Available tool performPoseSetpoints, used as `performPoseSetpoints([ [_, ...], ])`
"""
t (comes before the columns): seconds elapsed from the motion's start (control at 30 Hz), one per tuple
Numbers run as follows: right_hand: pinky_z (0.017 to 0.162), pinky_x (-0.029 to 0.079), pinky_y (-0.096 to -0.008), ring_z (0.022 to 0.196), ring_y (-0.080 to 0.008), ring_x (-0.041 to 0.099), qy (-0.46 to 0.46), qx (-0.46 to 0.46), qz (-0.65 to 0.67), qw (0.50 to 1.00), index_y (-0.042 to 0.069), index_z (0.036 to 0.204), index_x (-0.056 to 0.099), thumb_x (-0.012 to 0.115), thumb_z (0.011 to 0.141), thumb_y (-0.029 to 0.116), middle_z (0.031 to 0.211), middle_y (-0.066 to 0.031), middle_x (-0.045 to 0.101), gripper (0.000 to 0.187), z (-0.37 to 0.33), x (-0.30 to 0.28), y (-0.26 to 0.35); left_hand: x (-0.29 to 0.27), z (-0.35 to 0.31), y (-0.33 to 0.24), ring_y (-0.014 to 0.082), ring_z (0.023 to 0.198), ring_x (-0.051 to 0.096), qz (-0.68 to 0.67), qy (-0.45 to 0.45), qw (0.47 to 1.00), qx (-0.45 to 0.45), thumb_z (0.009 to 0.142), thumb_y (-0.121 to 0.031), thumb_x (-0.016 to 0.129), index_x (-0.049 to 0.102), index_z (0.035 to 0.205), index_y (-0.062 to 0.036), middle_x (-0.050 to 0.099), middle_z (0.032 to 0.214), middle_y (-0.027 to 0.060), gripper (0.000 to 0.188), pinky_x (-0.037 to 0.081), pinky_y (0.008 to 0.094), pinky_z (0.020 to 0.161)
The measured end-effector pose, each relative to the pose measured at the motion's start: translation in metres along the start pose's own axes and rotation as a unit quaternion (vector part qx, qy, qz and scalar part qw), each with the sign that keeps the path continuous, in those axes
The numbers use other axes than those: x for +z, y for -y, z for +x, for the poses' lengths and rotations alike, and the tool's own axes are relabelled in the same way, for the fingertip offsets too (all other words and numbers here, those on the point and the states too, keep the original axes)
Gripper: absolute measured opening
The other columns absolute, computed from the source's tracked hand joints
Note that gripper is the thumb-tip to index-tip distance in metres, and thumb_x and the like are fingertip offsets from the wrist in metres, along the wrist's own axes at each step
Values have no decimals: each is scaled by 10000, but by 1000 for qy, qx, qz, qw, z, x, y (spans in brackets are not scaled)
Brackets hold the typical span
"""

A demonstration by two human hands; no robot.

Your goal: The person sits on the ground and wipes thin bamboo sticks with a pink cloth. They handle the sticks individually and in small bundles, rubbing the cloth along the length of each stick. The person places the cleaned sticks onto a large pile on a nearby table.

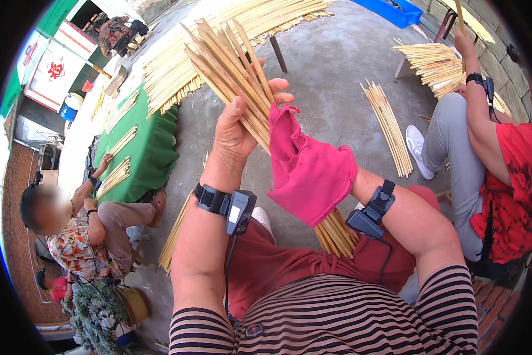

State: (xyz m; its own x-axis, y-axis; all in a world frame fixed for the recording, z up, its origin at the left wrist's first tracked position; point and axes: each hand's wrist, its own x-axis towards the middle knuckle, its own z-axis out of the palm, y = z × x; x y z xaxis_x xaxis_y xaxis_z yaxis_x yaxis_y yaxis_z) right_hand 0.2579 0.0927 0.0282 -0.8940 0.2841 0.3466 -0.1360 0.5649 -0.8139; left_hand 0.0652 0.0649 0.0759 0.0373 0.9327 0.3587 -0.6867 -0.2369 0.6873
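Note:
A bundle of slim pale wooden sticks (233, 74) slants in front of me, its upper ends fanned apart. My left hand (235, 131) is closed round the upper part, thumb on the near side and fingertips showing past the far side. A pink cloth (313, 168) wraps the middle of the bundle and covers my right hand, whose fingers are hidden. The cloth is bunched against the sticks, held by that hand. Below it, the bundle's lower ends come out over my lap. Black straps with small devices sit on both my wrists.
Many sticks (165, 71) lie in rows on a long support ahead. A green-covered table (153, 151) holds more, with a seated person (85, 242) beside it. Another person (503, 171) sits close at right. Loose sticks (387, 127) lie on the floor. A blue crate (390, 13) is behind.

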Motion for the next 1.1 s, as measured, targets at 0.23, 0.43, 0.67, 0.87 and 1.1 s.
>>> performPoseSetpoints([
  [0.23, 829, 494, -344, 960, -231, 591, 59, 1, -143, 988, 25, 1282, 442, 670, 829, 191, 1063, -146, 579, 534, 15, 12, -7, -8, -9, 0, 285, 830, 679, 0, -119, 993, 27, 824, -89, 621, 359, 1359, -22, 623, 904, 150, 599, 565, 414, 798],
  [0.43, 703, 478, -378, 833, -281, 604, -94, -82, -263, 957, 20, 1187, 479, 662, 817, 245, 940, -138, 602, 470, 41, 29, 14, -6, -8, -9, 221, 718, 669, 136, -221, 962, 82, 789, -46, 656, 460, 1192, -11, 627, 847, 124, 450, 577, 366, 705],
  [0.67, 612, 458, -405, 750, -310, 599, -21, 0, -276, 961, 76, 954, 571, 625, 830, 344, 832, -124, 601, 300, 50, 49, 14, -6, -13, -2, 185, 632, 616, 205, -399, 873, 190, 793, -41, 659, 509, 1045, -18, 594, 842, 80, 294, 524, 318, 570],
  [0.87, 707, 464, -358, 757, -225, 574, -62, -13, -251, 966, 54, 1041, 523, 756, 759, 282, 824, -55, 577, 431, 55, 59, 7, -19, -19, -30, 197, 731, 644, 179, -263, 929, 186, 758, -147, 765, 436, 1154, -55, 588, 867, 76, 523, 568, 341, 657],
  [1.1, 737, 509, -318, 797, -195, 609, -46, 91, -150, 983, 50, 1124, 548, 716, 814, 157, 902, -52, 605, 369, 33, 81, -38, -24, -38, -53, 295, 827, 692, -97, -58, 982, 150, 760, -187, 736, 375, 1282, -121, 645, 1030, 221, 638, 594, 485, 690],
])
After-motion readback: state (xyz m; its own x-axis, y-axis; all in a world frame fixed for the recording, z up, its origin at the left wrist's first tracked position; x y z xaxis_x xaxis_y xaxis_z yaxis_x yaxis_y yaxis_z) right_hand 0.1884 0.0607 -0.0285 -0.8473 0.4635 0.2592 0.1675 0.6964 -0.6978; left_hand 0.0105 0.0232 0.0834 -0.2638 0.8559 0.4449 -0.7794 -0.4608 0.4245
